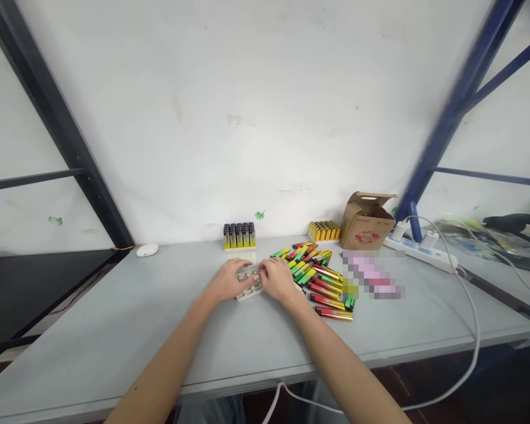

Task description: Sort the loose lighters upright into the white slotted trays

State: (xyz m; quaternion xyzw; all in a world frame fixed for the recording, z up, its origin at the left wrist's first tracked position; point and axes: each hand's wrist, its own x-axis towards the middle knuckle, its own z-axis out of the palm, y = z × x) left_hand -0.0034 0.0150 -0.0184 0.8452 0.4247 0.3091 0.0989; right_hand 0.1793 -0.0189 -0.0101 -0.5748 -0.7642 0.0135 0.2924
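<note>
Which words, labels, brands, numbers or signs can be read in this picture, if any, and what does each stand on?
None can be read with certainty.
Cardboard box: red print on its front, too small and blurred to read.
Power strip: blue markings, too small to read.
Pink item: blurred into blocks, nothing legible.
Loose lighters: no legible text.

red print [366, 236] on cardboard box [367, 225] too small to read
</note>
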